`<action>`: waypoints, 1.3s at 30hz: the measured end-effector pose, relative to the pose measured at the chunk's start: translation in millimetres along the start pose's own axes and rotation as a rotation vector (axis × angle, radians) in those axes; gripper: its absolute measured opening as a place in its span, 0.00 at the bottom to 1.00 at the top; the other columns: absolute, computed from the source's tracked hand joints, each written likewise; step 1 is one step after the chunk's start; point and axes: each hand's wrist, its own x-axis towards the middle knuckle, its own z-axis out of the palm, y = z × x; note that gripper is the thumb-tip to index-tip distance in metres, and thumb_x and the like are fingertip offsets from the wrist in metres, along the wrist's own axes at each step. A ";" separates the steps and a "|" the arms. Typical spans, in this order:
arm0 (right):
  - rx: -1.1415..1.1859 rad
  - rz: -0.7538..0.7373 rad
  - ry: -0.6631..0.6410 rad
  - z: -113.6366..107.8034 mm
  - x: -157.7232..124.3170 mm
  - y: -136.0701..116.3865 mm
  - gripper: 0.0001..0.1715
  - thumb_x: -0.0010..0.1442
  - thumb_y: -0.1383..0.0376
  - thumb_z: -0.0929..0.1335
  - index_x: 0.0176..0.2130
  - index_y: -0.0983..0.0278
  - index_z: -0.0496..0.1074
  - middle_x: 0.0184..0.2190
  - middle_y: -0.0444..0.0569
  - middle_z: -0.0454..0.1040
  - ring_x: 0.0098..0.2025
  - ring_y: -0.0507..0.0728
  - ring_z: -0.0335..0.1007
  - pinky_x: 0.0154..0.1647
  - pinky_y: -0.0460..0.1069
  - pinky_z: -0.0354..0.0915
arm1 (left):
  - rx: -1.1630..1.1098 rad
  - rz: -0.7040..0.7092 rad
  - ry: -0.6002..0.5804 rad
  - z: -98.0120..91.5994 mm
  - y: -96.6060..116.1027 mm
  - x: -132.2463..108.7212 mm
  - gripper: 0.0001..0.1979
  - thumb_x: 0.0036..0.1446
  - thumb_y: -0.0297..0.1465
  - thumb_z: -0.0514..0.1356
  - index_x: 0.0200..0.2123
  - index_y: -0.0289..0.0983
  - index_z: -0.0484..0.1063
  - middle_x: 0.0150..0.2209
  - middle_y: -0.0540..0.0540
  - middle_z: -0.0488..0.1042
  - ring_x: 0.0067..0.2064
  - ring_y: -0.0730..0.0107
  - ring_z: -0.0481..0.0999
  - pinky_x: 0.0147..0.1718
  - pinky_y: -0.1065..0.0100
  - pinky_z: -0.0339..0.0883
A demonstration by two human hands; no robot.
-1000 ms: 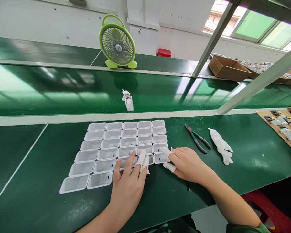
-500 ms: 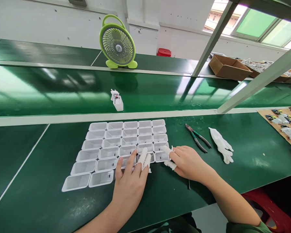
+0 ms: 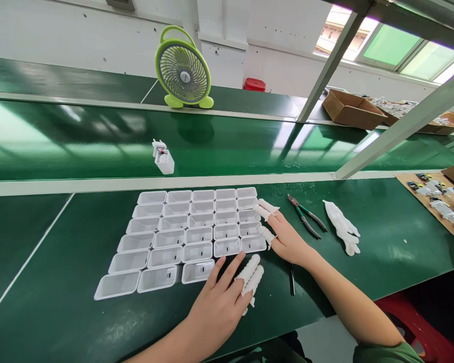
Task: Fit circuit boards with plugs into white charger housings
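Rows of small white plastic boxes [image 3: 202,206] stand packed together, open side up, some with a small dark mark inside. My left hand [image 3: 227,295] lies at the front of the block with fingers stretched out. Its index fingertip is by the front-row box [image 3: 197,272], and white coverings wrap two of its other fingers. Along the block's right side, my right hand [image 3: 287,237] has its fingers apart. Its white-wrapped fingertips rest at the edges of the right-hand boxes, and whether they press on them I cannot tell. Neither hand holds anything visible.
Green-handled pliers [image 3: 306,217] and a white glove [image 3: 341,227] lie to the right. A thin metal tool [image 3: 292,280] is near my right wrist. A white box with parts [image 3: 164,160] sits on the green belt [image 3: 227,146]. Cardboard with small parts [image 3: 435,194] is far right.
My left hand has moved right and nearer, uncovering a front-row box. My right hand has moved away along the block's right side, its fingers spreading. On the belt, the white box has shifted left.
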 end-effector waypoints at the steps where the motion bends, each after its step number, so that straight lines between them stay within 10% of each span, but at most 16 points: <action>1: 0.012 0.007 -0.006 2.0 0.5 0.8 0.33 0.73 0.64 0.58 0.73 0.56 0.47 0.71 0.60 0.53 0.75 0.65 0.45 0.72 0.67 0.54 | 0.010 0.003 -0.012 0.9 -0.5 -0.5 0.03 0.58 0.27 0.61 0.34 0.42 0.73 0.30 0.49 0.74 0.62 0.53 0.71 0.71 0.51 0.35; 39: 0.617 0.210 0.079 24.5 23.9 17.2 0.42 0.69 0.41 0.60 0.73 0.53 0.47 0.71 0.51 0.57 0.74 0.63 0.47 0.73 0.66 0.50 | 0.052 -0.002 0.004 5.7 1.3 0.4 0.07 0.59 0.26 0.56 0.36 0.38 0.74 0.35 0.42 0.78 0.63 0.51 0.68 0.71 0.50 0.33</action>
